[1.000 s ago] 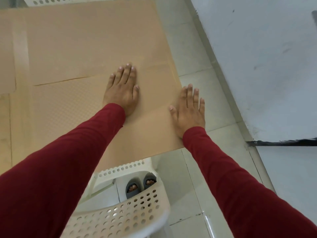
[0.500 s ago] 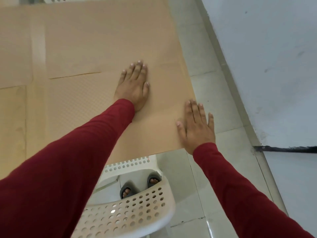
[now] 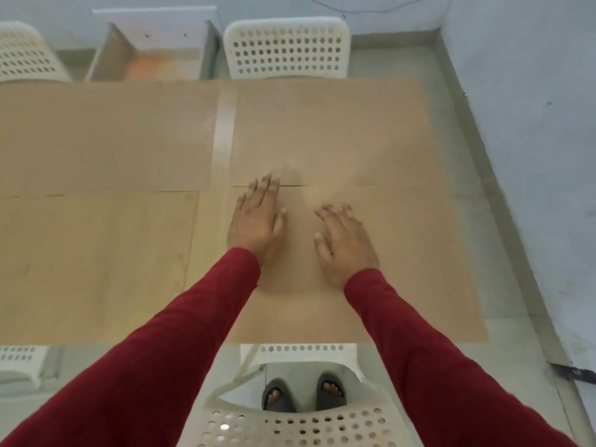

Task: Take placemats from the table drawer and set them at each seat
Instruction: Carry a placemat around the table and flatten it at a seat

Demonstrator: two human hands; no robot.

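Neither grip closes on anything: the left hand (image 3: 256, 225) lies flat, fingers straight and together, on the near right placemat (image 3: 403, 269), and the right hand (image 3: 345, 243) rests beside it with fingers loosely spread. That placemat is tan, thin and finely dotted, covering the desk's (image 3: 96, 269) near right corner at the seat with the white chair (image 3: 283, 424). More tan mats cover the far side. An open drawer (image 3: 151, 50) beyond holds something orange, too blurred to identify. Motion blur softens the fingertips.
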